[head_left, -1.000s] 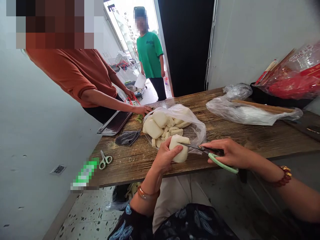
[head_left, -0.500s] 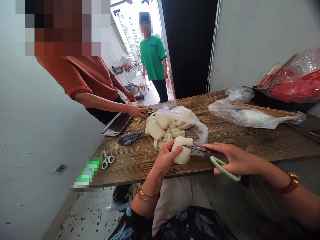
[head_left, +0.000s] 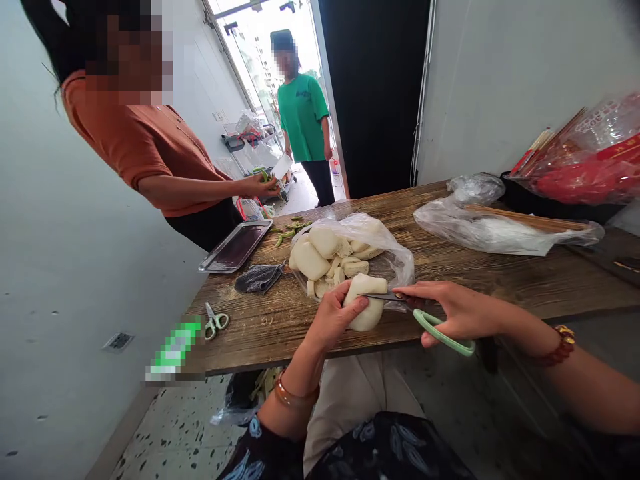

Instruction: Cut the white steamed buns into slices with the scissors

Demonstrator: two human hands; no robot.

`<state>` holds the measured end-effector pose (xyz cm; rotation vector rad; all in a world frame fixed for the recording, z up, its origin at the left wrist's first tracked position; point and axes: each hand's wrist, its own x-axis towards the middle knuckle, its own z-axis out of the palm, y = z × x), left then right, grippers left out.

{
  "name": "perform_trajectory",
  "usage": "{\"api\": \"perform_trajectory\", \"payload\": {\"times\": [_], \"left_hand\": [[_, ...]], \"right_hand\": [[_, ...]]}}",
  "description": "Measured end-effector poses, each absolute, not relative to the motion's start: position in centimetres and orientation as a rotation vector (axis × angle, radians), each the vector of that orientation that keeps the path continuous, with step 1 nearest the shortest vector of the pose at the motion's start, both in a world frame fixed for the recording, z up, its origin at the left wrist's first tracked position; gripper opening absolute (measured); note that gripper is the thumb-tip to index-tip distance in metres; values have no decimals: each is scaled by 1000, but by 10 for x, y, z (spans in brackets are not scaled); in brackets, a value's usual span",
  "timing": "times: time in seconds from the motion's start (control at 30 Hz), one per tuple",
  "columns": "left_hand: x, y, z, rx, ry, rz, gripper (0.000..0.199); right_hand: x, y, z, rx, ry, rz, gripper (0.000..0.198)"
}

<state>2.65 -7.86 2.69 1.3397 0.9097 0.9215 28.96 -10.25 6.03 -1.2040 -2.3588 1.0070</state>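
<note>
My left hand [head_left: 334, 317] grips a white steamed bun [head_left: 367, 312] at the table's front edge, thumb pressed on its face. Green-handled scissors [head_left: 445, 332] are in my right hand [head_left: 453, 310], with fingers through and around the handles. Their blades lie against the upper part of the bun; how deep they reach into it I cannot tell. Just behind, a clear plastic bag [head_left: 403, 257] lies spread open, holding several whole buns [head_left: 311, 259] and smaller cut pieces [head_left: 356, 268].
On the wooden table [head_left: 270, 327] lie a second pair of scissors [head_left: 215, 321], a dark grey cloth [head_left: 260, 278], a metal tray [head_left: 237, 247] and green pods [head_left: 286, 235]. Bagged skewers [head_left: 530, 220] lie at right. A co-worker [head_left: 145, 147] stands at left, another person [head_left: 305, 120] near the doorway.
The co-worker in orange has drawn a hand back from the green pods and lifted it above the tray. My scissors have shifted slightly left, farther across the bun.
</note>
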Motion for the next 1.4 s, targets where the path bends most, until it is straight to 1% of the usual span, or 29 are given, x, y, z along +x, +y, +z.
{"api": "perform_trajectory", "payload": {"times": [0.1, 0.3, 0.4, 0.5, 0.63, 0.8, 0.93, 1.07, 1.17, 1.4], "left_hand": [[27, -78, 30, 1403, 931, 917, 54], [27, -76, 32, 1438, 972, 894, 49], [26, -75, 30, 1404, 970, 903, 50], [26, -75, 27, 1301, 929, 938, 53], [25, -76, 23, 1189, 817, 978, 63], [26, -74, 22, 1195, 854, 996, 51], [26, -72, 24, 1279, 882, 958, 49], [28, -71, 27, 1403, 914, 919, 48], [28, -70, 29, 1444, 933, 908, 48], [26, -63, 30, 1491, 950, 894, 46]], "right_hand": [[288, -101, 58, -1206, -2333, 988, 90], [290, -101, 52, -1186, -2292, 844, 59], [291, -102, 46, -1178, -2238, 860, 53], [290, -105, 40, -1192, -2203, 874, 52], [289, -109, 37, -1252, -2128, 869, 54], [290, -111, 42, -1283, -2099, 897, 64], [291, -109, 47, -1209, -2193, 918, 75], [287, -102, 50, -1213, -2217, 924, 80], [283, -97, 49, -1211, -2215, 918, 78], [283, -92, 40, -1182, -2184, 852, 55]]}}
